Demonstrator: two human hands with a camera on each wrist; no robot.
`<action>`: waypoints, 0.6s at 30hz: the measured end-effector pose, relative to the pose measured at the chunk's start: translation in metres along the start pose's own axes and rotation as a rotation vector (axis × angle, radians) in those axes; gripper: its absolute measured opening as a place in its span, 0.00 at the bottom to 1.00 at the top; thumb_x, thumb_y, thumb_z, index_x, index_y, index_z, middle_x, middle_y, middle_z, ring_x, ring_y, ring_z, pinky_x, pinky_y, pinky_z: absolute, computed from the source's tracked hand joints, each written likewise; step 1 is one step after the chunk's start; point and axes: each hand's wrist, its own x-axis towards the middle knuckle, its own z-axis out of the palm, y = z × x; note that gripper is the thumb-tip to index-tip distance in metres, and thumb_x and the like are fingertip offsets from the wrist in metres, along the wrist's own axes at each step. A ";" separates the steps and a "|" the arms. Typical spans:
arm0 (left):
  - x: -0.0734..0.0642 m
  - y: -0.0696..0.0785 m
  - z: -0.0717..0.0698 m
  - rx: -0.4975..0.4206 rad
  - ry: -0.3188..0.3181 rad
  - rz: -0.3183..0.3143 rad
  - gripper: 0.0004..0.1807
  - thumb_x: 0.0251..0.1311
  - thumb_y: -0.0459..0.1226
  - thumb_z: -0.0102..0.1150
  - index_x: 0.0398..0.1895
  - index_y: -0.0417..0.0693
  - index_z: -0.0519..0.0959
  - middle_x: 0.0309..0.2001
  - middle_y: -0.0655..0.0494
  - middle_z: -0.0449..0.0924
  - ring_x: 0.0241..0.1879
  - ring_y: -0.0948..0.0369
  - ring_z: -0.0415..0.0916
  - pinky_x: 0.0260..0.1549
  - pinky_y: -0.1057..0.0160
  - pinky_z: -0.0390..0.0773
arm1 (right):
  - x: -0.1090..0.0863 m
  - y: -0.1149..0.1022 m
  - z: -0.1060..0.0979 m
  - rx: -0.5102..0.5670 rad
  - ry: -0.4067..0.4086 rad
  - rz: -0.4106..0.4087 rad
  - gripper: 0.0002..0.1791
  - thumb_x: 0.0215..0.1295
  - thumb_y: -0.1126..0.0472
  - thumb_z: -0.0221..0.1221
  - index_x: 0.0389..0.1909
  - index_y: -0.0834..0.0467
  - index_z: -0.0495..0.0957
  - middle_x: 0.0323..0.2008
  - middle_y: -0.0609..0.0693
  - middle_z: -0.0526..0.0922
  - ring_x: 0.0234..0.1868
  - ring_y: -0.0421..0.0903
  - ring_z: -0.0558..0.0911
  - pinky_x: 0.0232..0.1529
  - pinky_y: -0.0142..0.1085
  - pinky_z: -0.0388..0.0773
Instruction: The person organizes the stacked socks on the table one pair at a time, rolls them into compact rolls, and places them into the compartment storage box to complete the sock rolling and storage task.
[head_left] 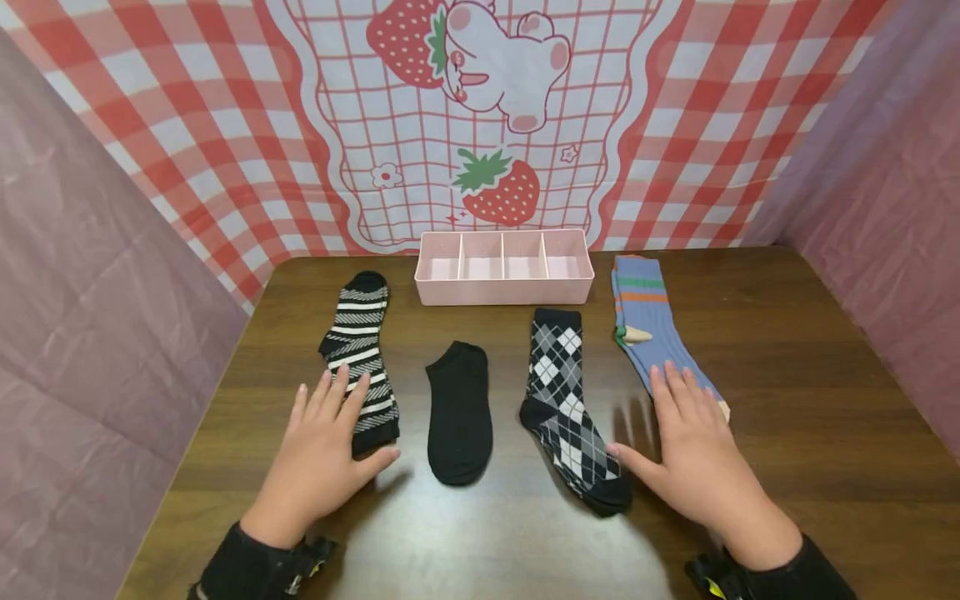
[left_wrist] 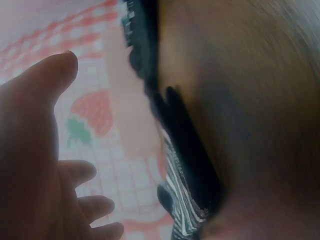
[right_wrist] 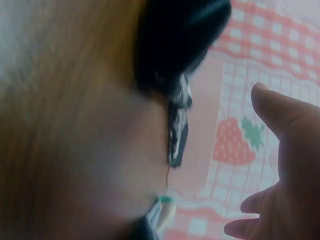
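In the head view my left hand (head_left: 318, 458) spreads its fingers over the lower part of a black-and-white striped sock (head_left: 360, 333). My right hand (head_left: 697, 450), also with fingers extended, is near the toe of a blue sock (head_left: 645, 304) with green and orange bands. Its thumb overlaps the edge of an argyle sock (head_left: 558, 375) in black, grey and white. Between the hands lies a short plain black sock (head_left: 459, 417). Neither hand grips anything. In the left wrist view the striped sock (left_wrist: 185, 195) lies beyond the spread fingers.
A pink tray (head_left: 495, 293) with several compartments in a row stands at the back of the wooden table (head_left: 480, 550). Behind it hangs a red-and-white checked cloth (head_left: 697, 125) with strawberries. Pinkish drapes (head_left: 97, 250) flank both sides.
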 end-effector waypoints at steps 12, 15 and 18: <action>0.027 0.013 0.006 0.064 -0.091 0.271 0.56 0.59 0.69 0.61 0.82 0.47 0.58 0.80 0.40 0.51 0.79 0.41 0.45 0.74 0.36 0.41 | 0.009 -0.050 0.020 -0.135 -0.120 -0.293 0.61 0.62 0.23 0.57 0.81 0.62 0.53 0.80 0.63 0.50 0.80 0.62 0.48 0.75 0.61 0.46; 0.033 0.018 0.008 0.038 -0.144 0.327 0.54 0.61 0.67 0.61 0.82 0.47 0.58 0.80 0.40 0.51 0.79 0.42 0.46 0.74 0.37 0.42 | 0.013 -0.065 0.019 -0.111 -0.248 -0.362 0.60 0.62 0.23 0.57 0.82 0.59 0.52 0.82 0.59 0.47 0.81 0.58 0.44 0.76 0.59 0.43; 0.040 0.021 0.009 0.035 -0.207 0.357 0.52 0.63 0.66 0.60 0.82 0.48 0.58 0.80 0.41 0.51 0.79 0.43 0.46 0.75 0.39 0.42 | 0.017 -0.079 0.019 -0.065 -0.374 -0.432 0.58 0.63 0.25 0.58 0.83 0.56 0.51 0.82 0.56 0.45 0.82 0.56 0.42 0.77 0.58 0.43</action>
